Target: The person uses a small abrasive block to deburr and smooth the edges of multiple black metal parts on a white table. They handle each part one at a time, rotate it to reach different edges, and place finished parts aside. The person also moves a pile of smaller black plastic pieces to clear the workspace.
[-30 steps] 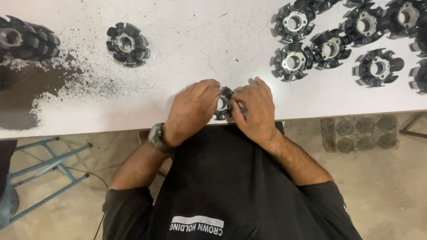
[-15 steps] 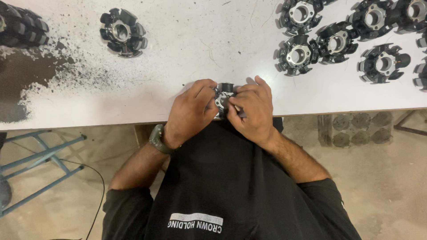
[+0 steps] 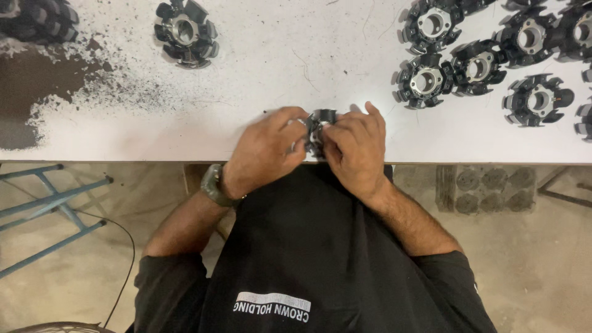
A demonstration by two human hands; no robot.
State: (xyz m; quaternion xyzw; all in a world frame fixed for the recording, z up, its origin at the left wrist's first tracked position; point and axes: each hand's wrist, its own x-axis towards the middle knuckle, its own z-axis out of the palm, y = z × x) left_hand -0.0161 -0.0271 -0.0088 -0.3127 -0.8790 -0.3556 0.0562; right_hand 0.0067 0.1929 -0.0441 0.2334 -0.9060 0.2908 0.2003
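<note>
I see my left hand (image 3: 266, 148) and right hand (image 3: 356, 147) clamped together on a small black toothed metal ring (image 3: 319, 121) at the white worktable's near edge (image 3: 123, 151).

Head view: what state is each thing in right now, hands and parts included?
Left hand: closed on the held part.
Right hand: closed on the same part.
Held part: gripped between both hands at the table's near edge.
Lone part: lying flat, untouched.
Group of parts: lying flat on the table, untouched.
Dark dust: spread over the table.
</note>
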